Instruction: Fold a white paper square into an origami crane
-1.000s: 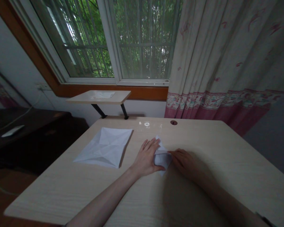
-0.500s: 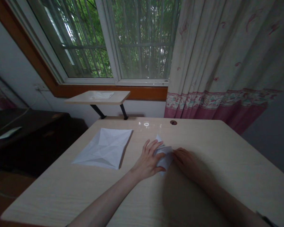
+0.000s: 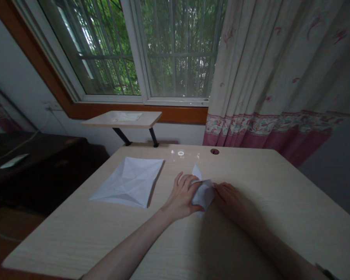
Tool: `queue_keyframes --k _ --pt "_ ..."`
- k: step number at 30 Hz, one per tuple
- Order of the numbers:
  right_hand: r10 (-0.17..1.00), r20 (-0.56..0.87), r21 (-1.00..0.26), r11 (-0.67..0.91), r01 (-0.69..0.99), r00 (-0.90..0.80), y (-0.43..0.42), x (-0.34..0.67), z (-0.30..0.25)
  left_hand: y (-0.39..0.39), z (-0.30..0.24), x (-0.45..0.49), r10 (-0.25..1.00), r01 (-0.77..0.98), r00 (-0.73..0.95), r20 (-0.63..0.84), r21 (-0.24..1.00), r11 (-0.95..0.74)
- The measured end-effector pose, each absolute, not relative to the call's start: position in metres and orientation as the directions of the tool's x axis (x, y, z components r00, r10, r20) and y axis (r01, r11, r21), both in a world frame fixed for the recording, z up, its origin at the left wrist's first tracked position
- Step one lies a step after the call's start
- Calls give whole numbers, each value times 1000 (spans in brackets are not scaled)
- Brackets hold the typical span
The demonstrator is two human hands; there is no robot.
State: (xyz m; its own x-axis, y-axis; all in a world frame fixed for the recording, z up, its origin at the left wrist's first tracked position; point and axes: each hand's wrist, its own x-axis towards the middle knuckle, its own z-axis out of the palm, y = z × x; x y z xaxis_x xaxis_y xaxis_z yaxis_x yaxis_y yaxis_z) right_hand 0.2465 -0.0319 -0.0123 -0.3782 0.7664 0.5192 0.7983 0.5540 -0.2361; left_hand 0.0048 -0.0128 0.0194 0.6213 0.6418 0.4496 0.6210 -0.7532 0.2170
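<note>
A small folded piece of white paper lies on the desk between my two hands, one pointed tip rising past my fingers at the far side. My left hand curls over its left part, with the thumb along the near edge and the fingers bent at the far edge. At the paper's right corner, my right hand has its fingers pressed together on the edge; its fingertips are partly hidden. A larger creased square sheet of white paper rests on the desk to the left of my left hand.
The light wooden desk has a round cable hole near its back edge. A small raised shelf with a white paper on it stands at the back left. Beyond are a window and a curtain. A dark cabinet stands left.
My left thumb has slid down off the paper's middle to its near edge, and the paper's middle now bulges up more openly. My right hand has stayed nearly in place.
</note>
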Motion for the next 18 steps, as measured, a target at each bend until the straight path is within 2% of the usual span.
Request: queue_keyframes --k 8,18 --pt "751 611 -232 471 851 -250 -23 247 -26 -9 13 5 659 630 600 454 240 -739" --pt "684 698 -237 499 834 -211 -26 243 -23 -8 11 3 665 625 619 418 249 -739"
